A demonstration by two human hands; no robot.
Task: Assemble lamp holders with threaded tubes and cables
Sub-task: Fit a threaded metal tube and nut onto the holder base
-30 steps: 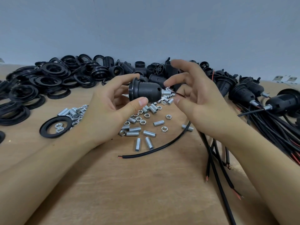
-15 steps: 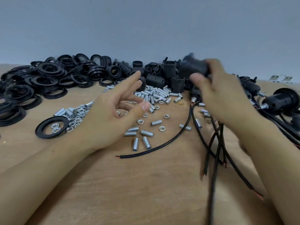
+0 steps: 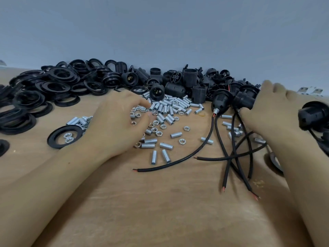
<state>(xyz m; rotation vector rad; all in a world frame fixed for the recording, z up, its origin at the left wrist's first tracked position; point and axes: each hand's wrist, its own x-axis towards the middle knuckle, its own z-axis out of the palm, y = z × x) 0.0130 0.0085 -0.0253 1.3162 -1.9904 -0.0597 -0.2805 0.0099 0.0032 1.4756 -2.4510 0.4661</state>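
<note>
Your right hand (image 3: 272,111) is gripping a wired lamp holder (image 3: 244,100); your left hand (image 3: 121,122), fingers loose, is risking scattering the threaded tubes (image 3: 169,107).

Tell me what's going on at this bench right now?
A person is assembling lamp holders on a wooden table. The left hand reaches into the scattered nuts and threaded tubes, fingers near a nut. The right hand rests on a cabled lamp holder among other finished ones by the right. Loose holder shells and black rings are piled along the wall.
</note>
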